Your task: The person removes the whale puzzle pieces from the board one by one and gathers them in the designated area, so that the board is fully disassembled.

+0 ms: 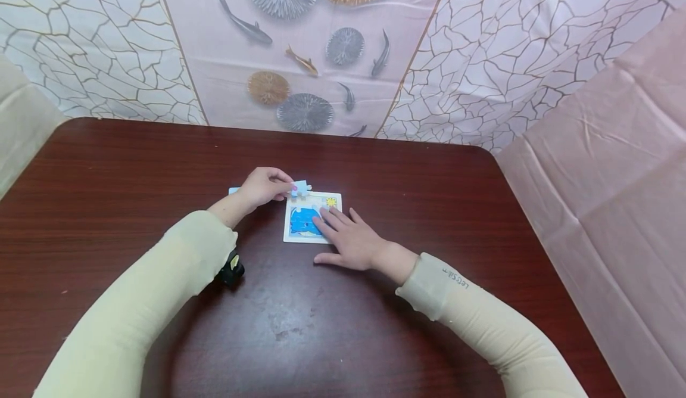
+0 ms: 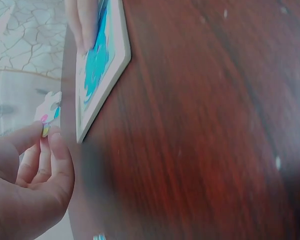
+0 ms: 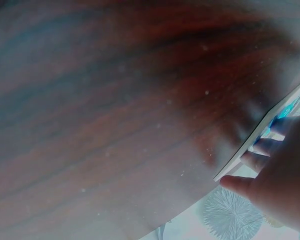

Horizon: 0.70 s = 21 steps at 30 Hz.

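Tbl (image 1: pixel 300 338): puzzle (image 1: pixel 303 224) under R hand (image 1: pixel 355 244), pc (image 1: pixel 300 189) in L (image 1: pixel 264 186).

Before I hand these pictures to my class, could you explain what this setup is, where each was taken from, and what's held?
There is no machine: a person's bare left hand and right hand do the work. The wide picture looks down from the head; the other two are taken from the left and right wrists. On the brown table lies a framed puzzle. The left hand pinches a pale-blue piece near its far left corner; the right rests its fingers on it.
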Tool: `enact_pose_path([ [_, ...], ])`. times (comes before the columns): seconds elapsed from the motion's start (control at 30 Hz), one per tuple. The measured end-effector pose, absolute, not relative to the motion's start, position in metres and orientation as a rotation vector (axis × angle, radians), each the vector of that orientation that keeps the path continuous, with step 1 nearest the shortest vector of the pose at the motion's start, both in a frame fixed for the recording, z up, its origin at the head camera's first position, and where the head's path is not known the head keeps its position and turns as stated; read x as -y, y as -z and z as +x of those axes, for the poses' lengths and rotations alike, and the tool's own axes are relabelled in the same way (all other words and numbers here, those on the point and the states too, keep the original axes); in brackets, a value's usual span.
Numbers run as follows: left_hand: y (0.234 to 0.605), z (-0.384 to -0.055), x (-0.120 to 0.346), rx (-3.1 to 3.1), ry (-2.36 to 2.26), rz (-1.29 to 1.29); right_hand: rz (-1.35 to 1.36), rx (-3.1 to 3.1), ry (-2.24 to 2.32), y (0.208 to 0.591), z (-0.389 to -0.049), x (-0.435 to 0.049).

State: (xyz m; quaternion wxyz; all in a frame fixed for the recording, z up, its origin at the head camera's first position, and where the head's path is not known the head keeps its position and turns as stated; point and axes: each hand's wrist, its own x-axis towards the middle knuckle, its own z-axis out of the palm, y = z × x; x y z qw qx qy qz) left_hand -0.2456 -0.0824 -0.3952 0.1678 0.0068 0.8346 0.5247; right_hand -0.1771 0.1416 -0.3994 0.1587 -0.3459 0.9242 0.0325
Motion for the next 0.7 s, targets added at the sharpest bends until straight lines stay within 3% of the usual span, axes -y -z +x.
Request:
enact_pose_path([
  [0.7,0.389,-0.242,0.132,-2.463,-1.404,0.002,-1.019,-2.664,-0.072,0.400,-0.175,-0.142],
])
